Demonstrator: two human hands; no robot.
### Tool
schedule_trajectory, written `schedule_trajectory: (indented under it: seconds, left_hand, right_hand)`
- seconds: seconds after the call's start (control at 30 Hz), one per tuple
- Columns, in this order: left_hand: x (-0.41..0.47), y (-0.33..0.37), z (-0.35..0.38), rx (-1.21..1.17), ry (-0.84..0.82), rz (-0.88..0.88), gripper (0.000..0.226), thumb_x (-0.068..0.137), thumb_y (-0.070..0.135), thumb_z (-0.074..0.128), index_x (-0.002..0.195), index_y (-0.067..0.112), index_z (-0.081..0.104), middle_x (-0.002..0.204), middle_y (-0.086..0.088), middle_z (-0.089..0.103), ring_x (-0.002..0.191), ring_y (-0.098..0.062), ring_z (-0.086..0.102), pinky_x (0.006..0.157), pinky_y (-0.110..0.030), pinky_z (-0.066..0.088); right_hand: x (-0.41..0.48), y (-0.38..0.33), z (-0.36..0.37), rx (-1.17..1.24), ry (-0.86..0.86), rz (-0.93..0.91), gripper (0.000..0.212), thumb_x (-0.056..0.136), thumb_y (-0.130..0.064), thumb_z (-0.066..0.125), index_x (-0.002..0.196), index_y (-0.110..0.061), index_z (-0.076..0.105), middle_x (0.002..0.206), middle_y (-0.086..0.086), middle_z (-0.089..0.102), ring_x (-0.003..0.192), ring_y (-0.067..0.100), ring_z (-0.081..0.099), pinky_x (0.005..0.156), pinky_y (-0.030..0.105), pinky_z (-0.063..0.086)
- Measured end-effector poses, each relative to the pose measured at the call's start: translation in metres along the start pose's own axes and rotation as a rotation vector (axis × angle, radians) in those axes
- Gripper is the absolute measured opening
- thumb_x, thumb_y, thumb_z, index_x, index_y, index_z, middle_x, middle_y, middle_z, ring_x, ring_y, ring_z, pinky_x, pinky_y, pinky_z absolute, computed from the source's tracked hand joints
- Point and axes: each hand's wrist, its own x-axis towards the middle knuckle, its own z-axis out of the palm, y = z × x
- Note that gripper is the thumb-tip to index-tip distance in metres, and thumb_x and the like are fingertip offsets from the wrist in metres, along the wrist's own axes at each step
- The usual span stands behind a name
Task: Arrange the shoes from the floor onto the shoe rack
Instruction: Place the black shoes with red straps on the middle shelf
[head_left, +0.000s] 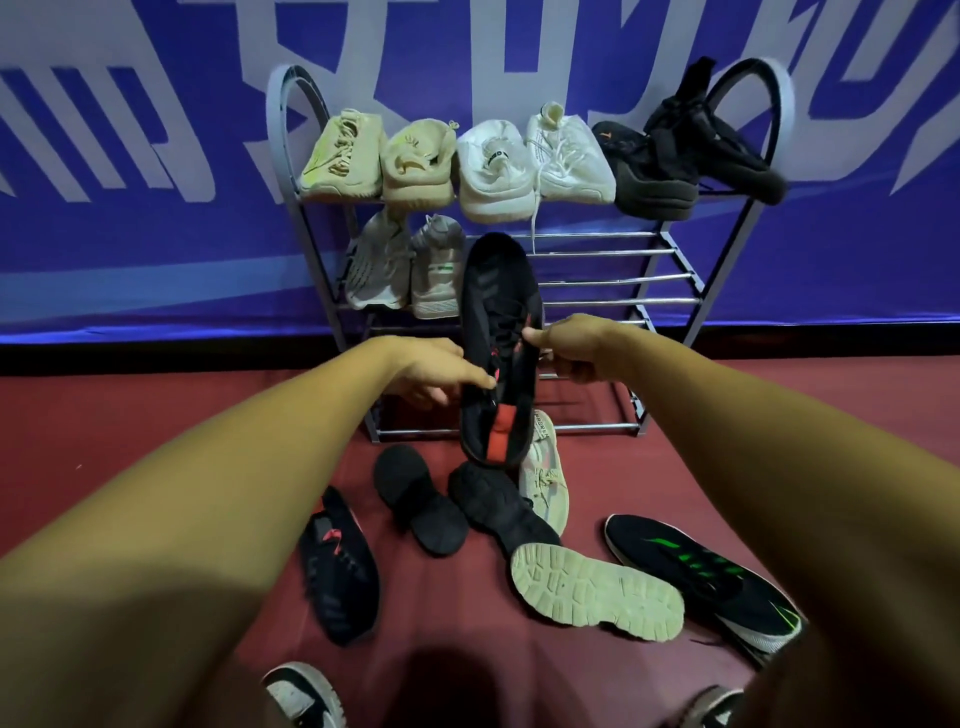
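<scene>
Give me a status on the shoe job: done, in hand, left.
Done: six shoes on the shoe rack top tier, grey pair on the second. In hand: left hand and right hand hold a black-and-red shoe before the rack. Left: at least six on the floor, including its mate and a green-striped shoe.

— How were the arms?
— Both bare, stretched forward. The left hand (436, 371) pinched the black shoe (498, 312) at one edge; the right hand (569, 348) gripped the opposite edge, thumb on top.
</scene>
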Motion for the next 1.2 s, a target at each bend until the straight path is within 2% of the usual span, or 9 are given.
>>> schedule_trajectory:
  seconds: [0.07,0.17,0.37,0.47,0.57,0.77,0.93,1.1,1.2]
  left_hand:
    - [0.0,0.004,0.006,-0.047,0.013,0.042,0.052,0.084,0.05,0.067,0.128,0.025,0.051,0.121,0.004,0.06,0.096,-0.017,0.059,0.079,-0.034,0.046]
    - [0.002,0.004,0.002,-0.152,0.008,0.045,0.05,0.079,0.047,0.069,0.116,0.022,0.044,0.082,0.005,0.052,0.056,-0.009,0.042,0.058,-0.027,0.037]
    - [0.013,0.013,-0.004,-0.354,0.016,0.051,0.035,0.076,0.029,0.07,0.108,0.025,0.057,0.084,-0.005,0.046,0.068,-0.016,0.044,0.055,-0.024,0.042]
    - [0.025,0.017,-0.004,-0.434,0.174,0.079,0.024,0.085,0.024,0.061,0.108,0.029,0.064,0.075,0.0,0.053,0.056,-0.01,0.042,0.053,-0.023,0.037]
    - [0.038,0.024,-0.008,-0.485,0.288,0.09,0.049,0.085,0.03,0.065,0.133,0.027,0.056,0.072,0.006,0.056,0.043,-0.004,0.043,0.042,-0.018,0.037]
    - [0.049,0.035,-0.01,-0.573,0.406,0.134,0.039,0.099,0.034,0.052,0.137,0.028,0.049,0.089,0.002,0.059,0.057,-0.008,0.045,0.043,-0.017,0.036]
    - [0.061,0.038,-0.008,-0.708,0.407,0.104,0.013,0.099,0.023,0.053,0.087,0.023,0.058,0.088,0.002,0.061,0.07,-0.009,0.051,0.059,-0.024,0.038]
    - [0.062,0.034,-0.004,-0.7,0.268,0.092,0.014,0.092,0.034,0.057,0.105,0.035,0.056,0.088,0.006,0.061,0.078,-0.011,0.054,0.063,-0.026,0.036]
    - [0.06,0.025,-0.004,-0.639,0.125,0.043,0.03,0.085,0.037,0.059,0.114,0.044,0.053,0.094,0.001,0.059,0.078,-0.015,0.062,0.059,-0.025,0.036]
  right_hand:
    - [-0.001,-0.004,0.002,0.075,0.033,-0.013,0.036,0.098,-0.044,0.057,0.087,-0.01,0.055,0.063,0.004,0.041,0.052,0.016,0.034,0.05,0.027,0.029]
    - [0.0,-0.007,0.002,0.179,0.09,-0.037,0.04,0.099,-0.041,0.056,0.073,-0.011,0.049,0.061,0.004,0.042,0.049,0.015,0.034,0.047,0.024,0.028]
    - [0.022,-0.007,-0.011,0.315,0.286,-0.105,0.041,0.094,-0.045,0.062,0.071,-0.011,0.058,0.067,0.005,0.056,0.056,0.022,0.052,0.04,0.02,0.029]
    - [0.022,-0.01,-0.016,0.425,0.185,-0.126,0.028,0.097,-0.033,0.06,0.099,-0.006,0.068,0.082,0.009,0.061,0.061,0.022,0.057,0.033,0.012,0.028]
    - [0.02,-0.01,-0.017,0.438,0.164,-0.108,0.03,0.094,-0.031,0.062,0.107,-0.004,0.067,0.081,0.006,0.064,0.051,0.014,0.049,0.037,0.014,0.028]
    - [0.002,0.004,-0.017,0.224,-0.066,-0.047,0.035,0.083,-0.049,0.064,0.104,-0.021,0.068,0.081,0.0,0.054,0.056,0.012,0.038,0.051,0.027,0.026]
    - [0.002,0.008,-0.02,0.306,-0.221,-0.15,0.04,0.087,-0.039,0.07,0.126,-0.04,0.059,0.078,-0.012,0.063,0.061,0.004,0.051,0.055,0.024,0.03]
    - [0.016,0.012,-0.017,0.371,-0.196,-0.183,0.073,0.086,-0.017,0.076,0.144,-0.041,0.041,0.107,-0.002,0.072,0.066,0.004,0.055,0.057,0.026,0.029]
    - [0.021,0.013,-0.012,0.405,-0.132,-0.195,0.085,0.086,-0.001,0.072,0.153,-0.032,0.029,0.092,-0.001,0.068,0.044,-0.004,0.053,0.041,0.016,0.034]
